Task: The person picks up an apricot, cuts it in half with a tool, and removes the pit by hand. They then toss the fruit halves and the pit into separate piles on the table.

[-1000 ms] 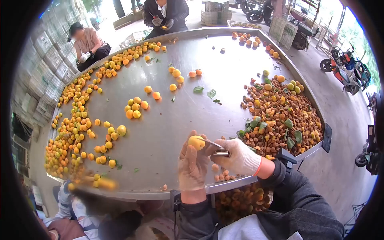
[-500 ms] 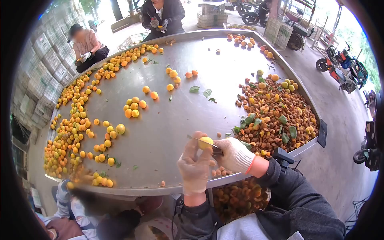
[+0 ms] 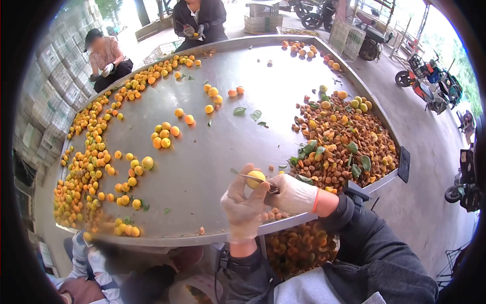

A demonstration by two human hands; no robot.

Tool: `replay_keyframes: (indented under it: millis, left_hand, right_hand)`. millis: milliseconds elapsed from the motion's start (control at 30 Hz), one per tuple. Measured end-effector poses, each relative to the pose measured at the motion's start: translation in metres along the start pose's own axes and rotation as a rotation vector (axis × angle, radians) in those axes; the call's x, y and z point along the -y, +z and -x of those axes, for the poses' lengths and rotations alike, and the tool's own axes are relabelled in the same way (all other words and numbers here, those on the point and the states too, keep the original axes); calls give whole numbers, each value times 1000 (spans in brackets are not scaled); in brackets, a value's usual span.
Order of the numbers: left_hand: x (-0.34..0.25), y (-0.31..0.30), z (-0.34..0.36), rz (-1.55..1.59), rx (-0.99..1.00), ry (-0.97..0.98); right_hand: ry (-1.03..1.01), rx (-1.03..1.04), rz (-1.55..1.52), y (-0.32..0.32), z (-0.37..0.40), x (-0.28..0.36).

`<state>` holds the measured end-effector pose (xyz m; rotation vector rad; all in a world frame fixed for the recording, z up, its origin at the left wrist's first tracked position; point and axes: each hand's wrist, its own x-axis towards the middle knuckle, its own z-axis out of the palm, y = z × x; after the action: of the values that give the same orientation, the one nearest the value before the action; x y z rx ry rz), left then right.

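My left hand (image 3: pixel 242 210), in a pale glove, pinches a yellow apricot (image 3: pixel 254 183) between fingers and thumb just above the table's near edge. In a white knit glove with an orange cuff, my right hand (image 3: pixel 294 194) grips a small knife. The thin knife blade (image 3: pixel 250 177) lies across the apricot, pointing left. A few pinkish pits (image 3: pixel 276 214) lie on the metal table (image 3: pixel 202 167) beneath my hands. Right of them spreads a heap of brown pits (image 3: pixel 349 147) mixed with apricot pieces and green leaves.
Whole apricots (image 3: pixel 91 167) crowd the table's left side, with small groups nearer the middle. Under the near edge stands a container of apricot halves (image 3: pixel 301 248). A dark phone-like slab (image 3: pixel 404 164) sits at the right corner. Other people work across the table and at lower left.
The knife blade now crosses the front of the apricot, where before its tip showed to the fruit's left. The whole view has shifted slightly.
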<state>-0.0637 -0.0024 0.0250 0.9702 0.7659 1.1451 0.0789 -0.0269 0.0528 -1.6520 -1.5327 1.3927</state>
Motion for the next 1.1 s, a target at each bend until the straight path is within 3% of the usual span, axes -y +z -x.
replay_keyframes:
  millis: [200,333,367,400,467,533,567,700,867,933,1000,1033,1067,1100]
  left_hand:
    - [1,11,-1,64,116,-10]
    - [-2,13,-6,179,59,-89]
    - [-2,14,-7,184,58,-92]
    - [-2,15,-8,103,53,-63]
    - [2,17,-7,13,61,-38]
    - [10,19,-6,-377,151,178]
    - [12,21,-5,-378,152,176]
    - [16,18,-1,-328,168,291]
    - [13,22,-1,-314,197,293]
    - [17,23,-2,-346,187,444]
    - [18,28,-2,-438,135,484]
    - [18,28,-3,-534,82,529]
    - [17,28,-3,-538,79,529]
    - [15,27,-3,-172,8,252]
  right_hand:
    - [121,87,-146,-12,18,9]
    - [-209,-183,64,-25,37,-14]
    - [-38,-242,-90,-30,45,-11]
    - [136,-296,-243,-37,55,4]
    - [49,-402,-270,-37,51,8]
    - [-121,-451,-353,-32,38,12]
    - [-225,-449,-18,-35,30,0]
    - [-145,-262,-194,-38,29,9]
    - [-204,-286,-290,-34,28,5]
    - [-301,-365,-180,-31,26,5]
    - [-283,-382,-153,-29,24,7]
    - [-226,-356,-279,-27,25,11]
    - [-169,-327,-406,-25,25,14]
    - [-169,-324,-408,-23,24,13]
